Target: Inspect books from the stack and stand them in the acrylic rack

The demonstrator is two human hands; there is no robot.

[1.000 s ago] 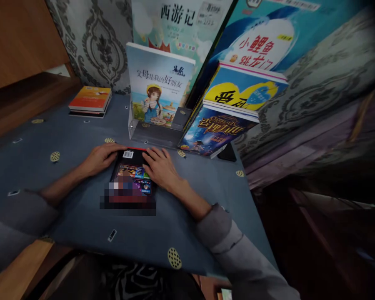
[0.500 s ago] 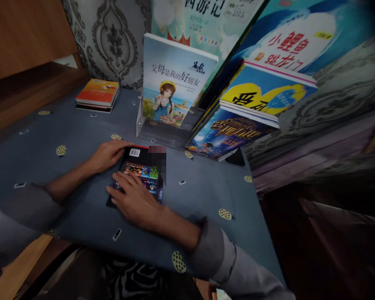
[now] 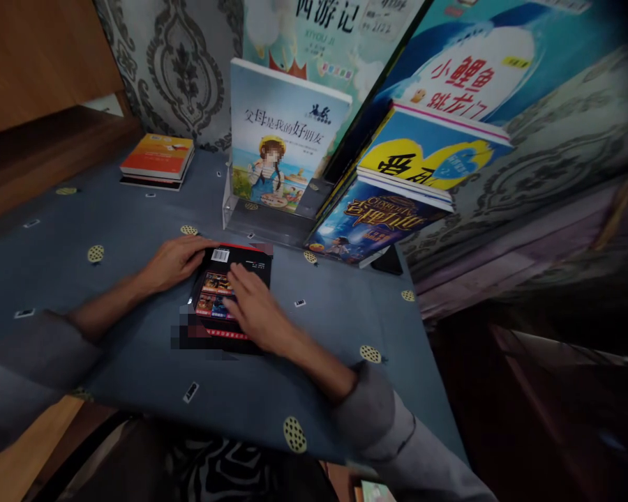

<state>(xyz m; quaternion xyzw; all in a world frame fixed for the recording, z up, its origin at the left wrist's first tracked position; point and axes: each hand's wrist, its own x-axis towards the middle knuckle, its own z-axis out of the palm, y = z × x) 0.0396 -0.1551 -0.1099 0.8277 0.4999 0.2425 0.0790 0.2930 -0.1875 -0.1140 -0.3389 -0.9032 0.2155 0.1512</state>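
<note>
A black book (image 3: 251, 265) with a barcode and small colour pictures lies flat on the blue-grey tablecloth. Its top edge is red, and a red strip runs near its lower edge. At its upper left corner rests my left hand (image 3: 175, 263), fingers stretched and lying close together. My right hand (image 3: 262, 310) lies over the right part of the book with its fingers spread, covering some of the pictures. Neither hand is wrapped round anything.
Behind the hands, a clear stand (image 3: 272, 223) holds upright books, among them a light blue one (image 3: 287, 132) and a dark blue one (image 3: 379, 219). A small stack with an orange cover (image 3: 158, 157) sits at the back left. A dark object (image 3: 387, 260) lies beside the stand.
My right hand has moved right and slightly up across the book, uncovering the lower left pictures and the red strip. My left hand stays at the corner. The view has shifted slightly.
</note>
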